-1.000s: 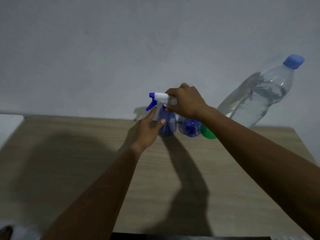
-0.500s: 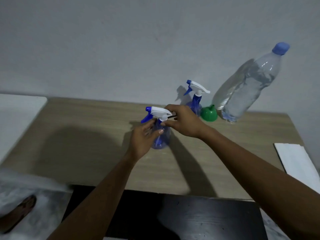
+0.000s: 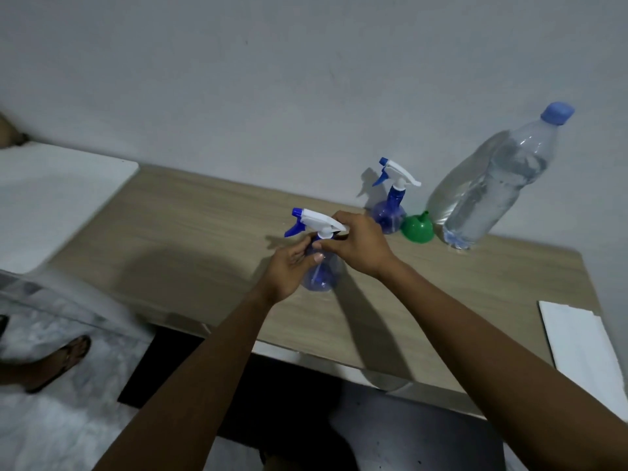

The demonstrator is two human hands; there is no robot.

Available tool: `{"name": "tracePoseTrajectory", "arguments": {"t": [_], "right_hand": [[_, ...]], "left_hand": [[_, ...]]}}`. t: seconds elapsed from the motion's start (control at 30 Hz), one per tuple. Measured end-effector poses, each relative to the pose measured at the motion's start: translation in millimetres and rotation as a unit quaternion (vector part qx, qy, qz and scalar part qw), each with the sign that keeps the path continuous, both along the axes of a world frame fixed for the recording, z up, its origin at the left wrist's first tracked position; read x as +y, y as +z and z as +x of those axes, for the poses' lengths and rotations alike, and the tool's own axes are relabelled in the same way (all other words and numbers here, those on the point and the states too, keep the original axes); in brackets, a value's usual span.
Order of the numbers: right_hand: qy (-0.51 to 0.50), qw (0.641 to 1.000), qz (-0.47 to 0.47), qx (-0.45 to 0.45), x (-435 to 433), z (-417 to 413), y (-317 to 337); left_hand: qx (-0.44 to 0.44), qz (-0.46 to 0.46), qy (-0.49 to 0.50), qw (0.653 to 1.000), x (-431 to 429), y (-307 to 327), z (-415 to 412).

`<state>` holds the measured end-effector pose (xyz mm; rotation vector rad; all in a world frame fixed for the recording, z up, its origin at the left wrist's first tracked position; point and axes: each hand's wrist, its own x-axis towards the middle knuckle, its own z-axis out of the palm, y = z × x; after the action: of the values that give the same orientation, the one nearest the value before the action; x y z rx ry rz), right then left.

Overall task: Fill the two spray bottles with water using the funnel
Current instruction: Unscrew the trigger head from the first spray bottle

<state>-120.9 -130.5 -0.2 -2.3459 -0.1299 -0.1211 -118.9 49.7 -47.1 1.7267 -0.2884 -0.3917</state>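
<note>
Behind, the capped water bottle [image 3: 489, 188] holds water beside the funnel [image 3: 417, 229]

Dim, bluish light — hard shadows on the table [image 3: 190, 232] — soft, wide-angle-bent edges.

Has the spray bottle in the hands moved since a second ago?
Yes. The held spray bottle was right beside the green funnel; it now stands apart from it, leftward and nearer the person.
</note>
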Motion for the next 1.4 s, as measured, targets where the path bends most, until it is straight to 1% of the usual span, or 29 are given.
{"name": "tracePoseTrajectory", "arguments": {"t": [0.13,0.27,0.4,0.47,0.53,0.63,0.73,0.8,0.97,1.13,1.2,1.33,1.4], "right_hand": [[-0.002,1.0,-0.004,0.003,2,-1,-1],[0.044,0.999,-0.01,0.024,-2,1,0],[0.082,0.995,-0.023,0.055,-8,5,2],[0.088,0.994,-0.028,0.056,-8,4,3],[0.069,0.996,-0.036,0.04,-4,2,4],[0.011,0.996,-0.082,-0.017,6,2,3],[-0.004,0.996,-0.076,-0.035,7,1,-1],[0.004,0.998,-0.06,-0.028,5,-1,-2],[0.042,0.997,-0.066,0.002,0,-2,1],[0.081,0.995,-0.026,0.054,-7,-4,6],[0.066,0.996,-0.026,0.055,-3,-4,10],[-0.025,0.996,-0.082,-0.009,14,-1,9],[-0.042,0.995,-0.083,-0.027,15,-1,6]], "left_hand": [[0.011,-0.004,0.002,1.0,0,2,0],[0.028,-0.031,-0.007,0.999,1,5,-1],[0.029,-0.022,-0.014,0.999,5,9,0],[0.019,-0.013,-0.021,1.0,7,10,0],[0.011,0.003,-0.027,1.0,9,12,0],[0.011,0.019,-0.04,0.999,11,11,1],[0.007,0.007,-0.034,0.999,11,12,1],[0.008,-0.002,-0.039,0.999,10,10,3],[0.018,-0.017,-0.036,0.999,10,-2,10],[0.014,0.005,-0.041,0.999,12,0,12],[0.011,0.016,-0.045,0.999,13,-3,14],[0.009,0.014,-0.034,0.999,13,-9,17],[0.015,0.016,-0.03,0.999,11,-9,17]]}}
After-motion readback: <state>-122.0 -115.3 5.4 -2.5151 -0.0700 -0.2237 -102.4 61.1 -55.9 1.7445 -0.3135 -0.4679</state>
